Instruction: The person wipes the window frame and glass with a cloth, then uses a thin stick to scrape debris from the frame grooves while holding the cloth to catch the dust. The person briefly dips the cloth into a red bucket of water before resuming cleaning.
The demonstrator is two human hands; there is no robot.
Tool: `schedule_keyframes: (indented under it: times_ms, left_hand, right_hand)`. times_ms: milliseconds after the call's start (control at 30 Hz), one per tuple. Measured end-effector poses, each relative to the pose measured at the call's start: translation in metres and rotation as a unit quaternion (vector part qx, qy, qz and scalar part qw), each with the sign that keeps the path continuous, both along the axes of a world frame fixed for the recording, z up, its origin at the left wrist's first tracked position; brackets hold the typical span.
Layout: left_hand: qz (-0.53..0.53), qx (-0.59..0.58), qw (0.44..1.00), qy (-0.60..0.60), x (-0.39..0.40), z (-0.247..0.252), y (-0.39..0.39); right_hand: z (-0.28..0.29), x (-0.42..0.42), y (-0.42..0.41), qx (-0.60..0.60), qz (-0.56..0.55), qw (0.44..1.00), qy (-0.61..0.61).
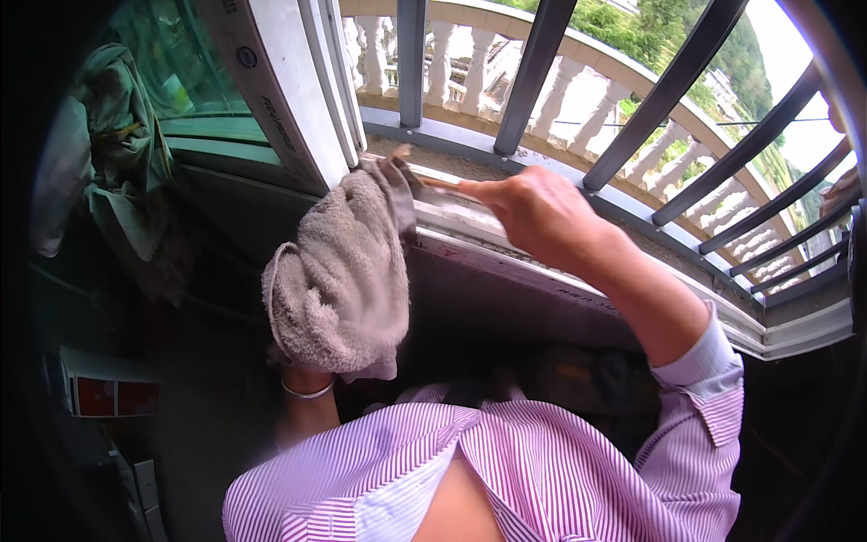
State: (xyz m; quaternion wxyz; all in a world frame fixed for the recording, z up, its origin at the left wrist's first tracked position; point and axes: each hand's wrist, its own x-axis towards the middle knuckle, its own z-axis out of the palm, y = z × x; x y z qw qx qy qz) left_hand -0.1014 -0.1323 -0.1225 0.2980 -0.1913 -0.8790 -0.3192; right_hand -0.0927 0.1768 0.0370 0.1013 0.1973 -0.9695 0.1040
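A thick grey-beige terry cloth [339, 278] covers my left hand, whose bare wrist with a silver bangle shows below it. The cloth's far end lies against the white window frame [308, 101] at its lower corner. My right hand [535, 210] is over the sill, its fingers closed around a thin brownish stick-like handle [440, 183]. That handle's far end meets a dark, blurred part beside the cloth; what tool it is, I cannot tell. Beneath my right hand runs the white window track [467, 220], with dirt along its outer side.
Dark metal bars [535, 74] stand just outside the sill, with a balustrade [474, 64] beyond. At the left, a greenish cloth bundle [122, 135] hangs by the green glass pane [196, 74]. Low at the left is a box with red panels [115, 396].
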Motion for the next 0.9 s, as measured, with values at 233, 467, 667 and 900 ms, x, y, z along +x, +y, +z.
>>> schedule_keyframes:
  times_ms: [233,467,667,900]
  left_hand:
    - [-0.046,0.079,0.995,-0.046,0.013,0.003,-0.001]
    - [-0.197,0.198,0.955,-0.102,0.016,0.024,0.023]
    - [-0.392,0.31,0.841,-0.209,0.025,0.072,0.073]
    - [-0.495,0.542,0.447,-0.511,0.05,0.113,0.194]
  right_hand:
    - [0.015,0.042,0.058,-0.003,-0.05,0.994,-0.1]
    - [0.02,0.112,0.121,-0.056,-0.1,0.988,-0.099]
    - [0.033,0.172,0.16,-0.043,-0.191,0.973,-0.125]
    - [0.041,0.25,0.204,-0.032,-0.314,0.938,-0.145]
